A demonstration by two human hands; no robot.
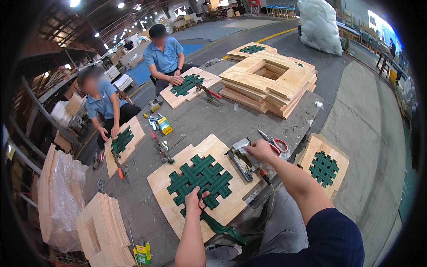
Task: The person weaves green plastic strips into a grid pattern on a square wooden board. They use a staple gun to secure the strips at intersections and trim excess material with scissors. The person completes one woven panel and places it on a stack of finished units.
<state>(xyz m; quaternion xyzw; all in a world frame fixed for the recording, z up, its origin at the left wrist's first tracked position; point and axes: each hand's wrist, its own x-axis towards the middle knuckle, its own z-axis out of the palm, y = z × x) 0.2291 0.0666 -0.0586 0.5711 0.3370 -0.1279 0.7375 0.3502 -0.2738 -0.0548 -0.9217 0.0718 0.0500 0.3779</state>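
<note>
A notched plywood panel (160, 180) lies before me, its middle covered by dark green woven webbing (200, 175). My left hand (195, 201) is closed on a green webbing strap at the near side of the weave. The strap's loose tail (224, 228) trails over the panel's near edge toward my lap. At the panel's right side, my right hand (261, 150) is closed around a grey staple gun (242, 145), whose long magazine lies close to the wood. An air hose runs from the gun's orange-tipped fitting (263, 172). Red-handled scissors (276, 143) lie just beyond that hand.
Red-handled pliers (162, 149) and a yellow box (165, 126) are on the grey table (200, 122). Frames are stacked far right (271, 84) and near left (102, 229). Another webbed panel (338, 162) sits right. Two people (164, 55) (103, 104) work opposite on similar panels.
</note>
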